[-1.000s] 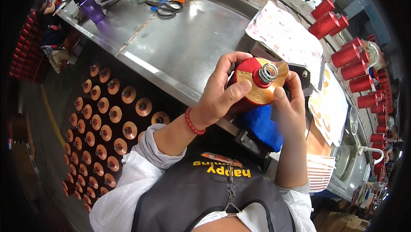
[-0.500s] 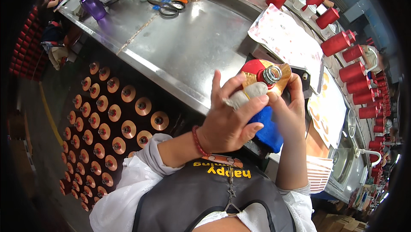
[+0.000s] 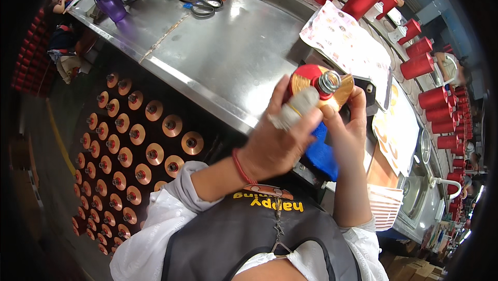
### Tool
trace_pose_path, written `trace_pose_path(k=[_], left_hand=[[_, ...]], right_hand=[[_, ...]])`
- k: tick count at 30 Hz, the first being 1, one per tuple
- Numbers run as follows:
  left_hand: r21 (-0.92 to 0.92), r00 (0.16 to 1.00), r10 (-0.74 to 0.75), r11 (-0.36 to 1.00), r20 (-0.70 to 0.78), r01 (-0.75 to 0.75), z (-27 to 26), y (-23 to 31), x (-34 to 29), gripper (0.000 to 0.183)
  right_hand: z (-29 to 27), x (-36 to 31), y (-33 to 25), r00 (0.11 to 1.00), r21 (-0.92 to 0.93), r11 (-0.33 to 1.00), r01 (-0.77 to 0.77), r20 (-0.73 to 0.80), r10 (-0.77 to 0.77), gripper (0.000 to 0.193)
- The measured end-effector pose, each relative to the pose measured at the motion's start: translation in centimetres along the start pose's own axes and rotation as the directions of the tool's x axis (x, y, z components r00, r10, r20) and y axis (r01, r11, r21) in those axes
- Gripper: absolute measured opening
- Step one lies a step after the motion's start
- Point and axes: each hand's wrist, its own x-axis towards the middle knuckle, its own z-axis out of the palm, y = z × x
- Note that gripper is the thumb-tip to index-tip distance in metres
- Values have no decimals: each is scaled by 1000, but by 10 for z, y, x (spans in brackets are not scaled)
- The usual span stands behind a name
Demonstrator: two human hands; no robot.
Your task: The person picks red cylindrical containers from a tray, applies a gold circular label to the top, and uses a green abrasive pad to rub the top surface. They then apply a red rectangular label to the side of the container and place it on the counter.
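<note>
A red bottle (image 3: 310, 72) with a clear threaded glass neck (image 3: 329, 81) is tilted up between my hands. A shiny gold ring-shaped label (image 3: 303, 83) lies partly round its shoulder, its right end standing away from the bottle. My left hand (image 3: 277, 138) is curled against the bottle's left side, slightly blurred. A greyish-white cloth wrap (image 3: 296, 108) with a yellow band, seemingly on one of its fingers, presses by the label. My right hand (image 3: 348, 125) pinches the label's loose end between thumb and fingers. A blue cloth (image 3: 322, 157) sits below the bottle, which hides its lower body.
Rows of bottles with gold-covered shoulders (image 3: 154, 154) stand at left. Scissors (image 3: 201, 7) and a purple bottle (image 3: 110, 3) are on the steel table (image 3: 223, 47). Label sheets (image 3: 394, 141) lie at right. Red bottles (image 3: 417, 65) line a curved conveyor beyond.
My left hand has turned and its fingers have drawn in round the bottle; more gold label shows left of the neck. Red bottles on the conveyor have shifted along.
</note>
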Motion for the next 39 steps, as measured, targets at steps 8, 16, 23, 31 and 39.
trace_pose_path(k=[8, 16, 23, 31, 39], left_hand=[[40, 992, 39, 999, -122, -35, 32, 4, -6, 50], [135, 979, 58, 990, -196, -31, 27, 4, -14, 46], [-133, 995, 58, 989, -83, -69, 4, -7, -5, 47], [64, 983, 54, 997, -175, -44, 26, 1, -8, 50], [-646, 928, -225, 763, -298, -23, 25, -8, 7, 45]], right_hand=[[4, -2, 1, 999, 133, 991, -12, -38, 17, 23], [-5, -8, 2, 998, 139, 989, -54, -37, 60, 25], [-4, 5, 9, 1000, 48, 999, 1, -26, 1, 28], [-4, 2, 13, 996, -21, 996, 87, -13, -88, 26], [-5, -6, 1, 998, -45, 999, 25, -58, -27, 44]])
